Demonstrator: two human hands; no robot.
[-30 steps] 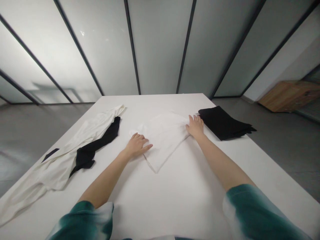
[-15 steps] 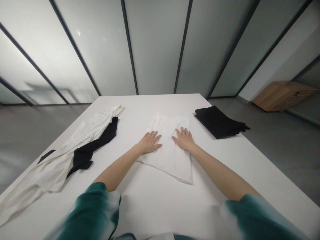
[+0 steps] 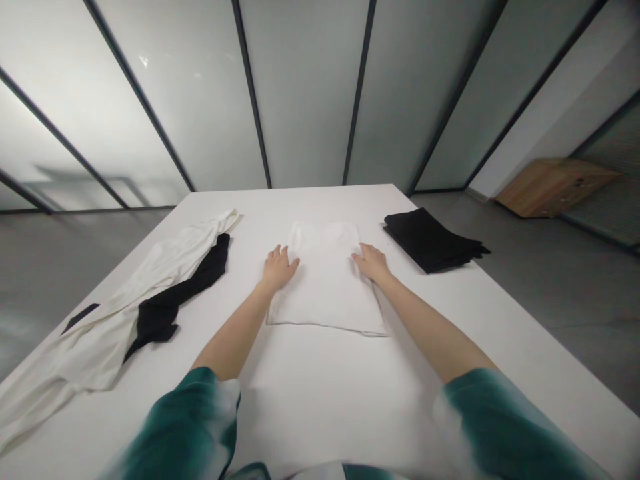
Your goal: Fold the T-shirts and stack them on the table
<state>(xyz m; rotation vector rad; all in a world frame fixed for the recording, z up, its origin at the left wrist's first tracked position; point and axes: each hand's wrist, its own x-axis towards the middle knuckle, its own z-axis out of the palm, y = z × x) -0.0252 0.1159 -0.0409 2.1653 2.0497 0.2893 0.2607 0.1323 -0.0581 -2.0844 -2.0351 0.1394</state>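
Observation:
A folded white garment (image 3: pixel 325 280) lies flat in the middle of the white table (image 3: pixel 325 400). My left hand (image 3: pixel 278 267) rests on its left edge with the fingers stretched out flat. On the right edge lies my right hand (image 3: pixel 371 261), fingers also extended and flat. Neither hand holds anything. Both forearms are bare, with green and white sleeves near the camera.
A folded black stack of cloth (image 3: pixel 430 239) lies at the table's far right. At the left lie a loose white garment (image 3: pixel 115 307) and a loose black garment (image 3: pixel 180 290). Glass wall panels stand behind the table. A wooden box (image 3: pixel 550 187) sits on the floor, right.
The white garment has been turned square to me and moved to the table's middle. Both hands slid from its top surface out to its left and right edges.

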